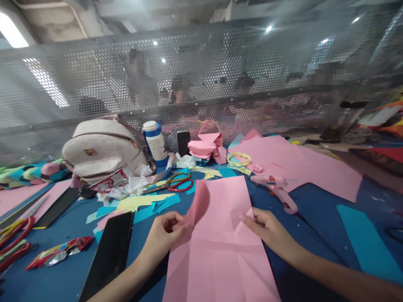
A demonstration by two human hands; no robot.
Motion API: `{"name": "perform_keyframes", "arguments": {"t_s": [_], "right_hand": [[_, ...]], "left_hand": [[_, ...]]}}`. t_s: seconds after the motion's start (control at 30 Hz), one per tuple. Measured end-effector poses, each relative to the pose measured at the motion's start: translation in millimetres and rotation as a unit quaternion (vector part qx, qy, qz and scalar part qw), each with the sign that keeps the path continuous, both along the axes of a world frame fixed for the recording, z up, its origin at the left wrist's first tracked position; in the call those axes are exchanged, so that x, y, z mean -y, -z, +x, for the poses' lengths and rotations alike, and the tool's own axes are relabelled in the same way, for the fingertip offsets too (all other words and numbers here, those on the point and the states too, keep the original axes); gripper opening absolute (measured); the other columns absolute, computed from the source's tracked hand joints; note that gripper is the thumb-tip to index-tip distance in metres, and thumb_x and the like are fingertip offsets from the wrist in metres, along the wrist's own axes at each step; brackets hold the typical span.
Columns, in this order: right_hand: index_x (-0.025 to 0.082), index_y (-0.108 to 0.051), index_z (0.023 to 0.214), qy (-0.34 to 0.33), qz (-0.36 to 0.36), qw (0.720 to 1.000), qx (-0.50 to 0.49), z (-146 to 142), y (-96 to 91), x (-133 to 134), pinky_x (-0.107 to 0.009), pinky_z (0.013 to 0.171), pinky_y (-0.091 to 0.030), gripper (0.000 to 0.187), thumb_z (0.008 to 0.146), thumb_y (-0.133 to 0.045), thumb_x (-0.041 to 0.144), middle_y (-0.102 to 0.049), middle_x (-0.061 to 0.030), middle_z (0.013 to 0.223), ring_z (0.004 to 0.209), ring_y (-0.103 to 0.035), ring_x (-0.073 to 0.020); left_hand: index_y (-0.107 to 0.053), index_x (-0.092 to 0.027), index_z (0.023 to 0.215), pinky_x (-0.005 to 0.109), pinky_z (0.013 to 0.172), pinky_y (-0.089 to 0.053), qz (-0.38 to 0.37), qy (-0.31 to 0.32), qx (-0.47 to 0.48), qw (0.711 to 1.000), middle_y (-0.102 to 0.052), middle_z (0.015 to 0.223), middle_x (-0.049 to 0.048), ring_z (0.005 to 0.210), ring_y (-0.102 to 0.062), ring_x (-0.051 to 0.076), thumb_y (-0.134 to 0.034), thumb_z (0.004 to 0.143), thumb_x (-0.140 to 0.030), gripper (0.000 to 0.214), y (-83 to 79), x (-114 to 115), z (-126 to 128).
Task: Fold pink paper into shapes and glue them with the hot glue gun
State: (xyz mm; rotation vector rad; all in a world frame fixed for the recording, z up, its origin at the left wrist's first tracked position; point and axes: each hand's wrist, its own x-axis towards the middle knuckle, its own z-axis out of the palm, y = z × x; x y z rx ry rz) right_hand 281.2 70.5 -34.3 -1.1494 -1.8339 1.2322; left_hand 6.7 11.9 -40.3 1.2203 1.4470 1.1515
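A long pink sheet of paper [220,235] with crease lines stretches up from the bottom edge of the view, over the blue table. My left hand [168,235] pinches its left edge, where the paper curls inward. On the opposite edge, my right hand [267,226] grips the sheet between thumb and fingers. A pink glue gun [277,184] lies just beyond my right hand, its dark cord trailing toward the lower right. Beside my left forearm rests a black smartphone [110,247]. Scissors with red and yellow handles [179,182] lie past my left hand.
Paper scraps [145,203], a white backpack [103,147], a white-blue bottle [155,142] and folded pink paper pieces [206,147] line the back, before a perforated metal screen [201,58]. More scissors [19,235] and a red snack wrapper [59,251] lie left; a blue paper strip [368,243] lies right.
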Motion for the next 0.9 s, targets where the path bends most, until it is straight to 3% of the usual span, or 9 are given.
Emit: {"name": "perform_keyframes", "arguments": {"t_s": [0.1, 0.27, 0.57, 0.8, 0.9], "right_hand": [[0.021, -0.035, 0.059, -0.008, 0.002, 1.000, 0.001, 0.6, -0.5, 2.0, -0.024, 0.049, -0.026, 0.052, 0.083, -0.052, 0.064, -0.028, 0.0047, 0.059, 0.054, -0.026, -0.0096], [0.020, -0.035, 0.059, -0.013, 0.000, 1.000, -0.001, 0.6, -0.9, 3.1, -0.024, 0.049, -0.024, 0.052, 0.084, -0.050, 0.063, -0.028, 0.0042, 0.059, 0.054, -0.027, -0.0098], [0.018, -0.047, 0.064, -0.035, -0.031, 0.999, -0.025, 2.6, 2.8, 6.5, -0.024, 0.051, -0.033, 0.047, 0.083, -0.057, 0.060, -0.044, 0.0016, 0.060, 0.056, -0.041, -0.0116], [0.018, -0.048, 0.061, -0.041, -0.015, 0.999, -0.024, 1.6, 3.9, 7.1, -0.023, 0.048, -0.033, 0.047, 0.080, -0.063, 0.058, -0.045, 0.0027, 0.056, 0.052, -0.041, -0.0109], [0.017, -0.056, 0.067, -0.073, -0.025, 0.997, -0.028, 1.8, 5.8, 10.9, -0.025, 0.051, -0.038, 0.043, 0.081, -0.062, 0.056, -0.053, 0.0003, 0.061, 0.056, -0.048, -0.0133]], "left_hand": [[-0.058, -0.015, 0.060, 0.020, 0.052, -0.030, -0.009, 0.023, -0.024, 0.999, -0.052, 0.058, -0.0023, 0.056, -0.045, 0.010, -0.073, 0.065, -0.033, 0.024, -6.9, 0.5, 3.9], [-0.050, -0.017, 0.058, 0.019, 0.049, -0.025, -0.062, 0.063, 0.019, 0.996, -0.045, 0.054, -0.0050, 0.050, -0.038, 0.007, -0.074, 0.064, -0.037, 0.032, -14.9, -2.3, 4.4], [-0.062, -0.014, 0.067, 0.022, 0.058, -0.035, -0.080, 0.129, 0.017, 0.988, -0.062, 0.069, 0.0019, 0.062, -0.053, 0.013, -0.069, 0.069, -0.029, 0.016, -22.1, 2.6, 9.4], [-0.060, -0.016, 0.070, 0.023, 0.061, -0.036, -0.066, 0.131, -0.025, 0.989, -0.058, 0.067, -0.0005, 0.064, -0.053, 0.013, -0.064, 0.071, -0.027, 0.012, -25.4, 0.8, 14.7], [-0.056, -0.017, 0.068, 0.022, 0.058, -0.033, -0.057, 0.118, -0.018, 0.991, -0.055, 0.064, -0.0019, 0.062, -0.050, 0.013, -0.065, 0.071, -0.030, 0.017, -27.1, 0.8, 16.7]]}}
